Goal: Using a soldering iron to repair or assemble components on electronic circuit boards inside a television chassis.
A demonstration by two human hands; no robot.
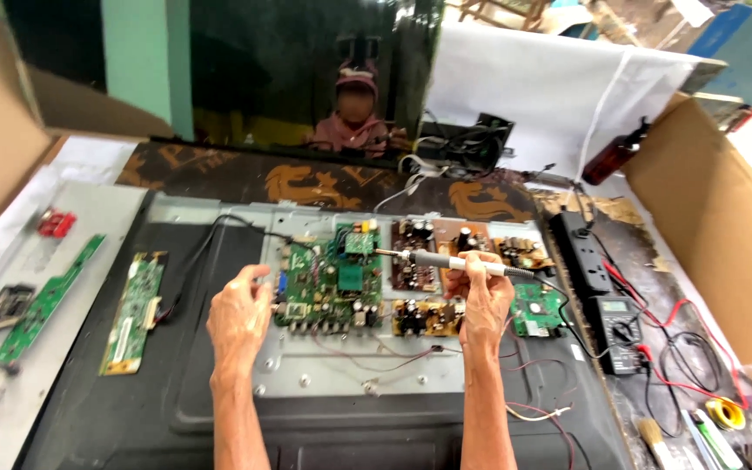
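We are gripping soldering iron in closed right hand, tip reaching over green main board on opened TV back panel. Left hand is pinching at board's left edge; what fingers are holding, we cannot tell. Boards are lying exposed, wires loose, reassembly not begun. Joint under tip too small to make out.

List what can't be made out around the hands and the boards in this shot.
Head view only:
- Soldering iron tip: too small to tell whether it touches the green board.
- Left hand fingertips: too small to tell if they pinch anything.
- Brown board: partly behind the right hand.
- Board parts: blurred.
- Brush: cut off at the bottom edge.
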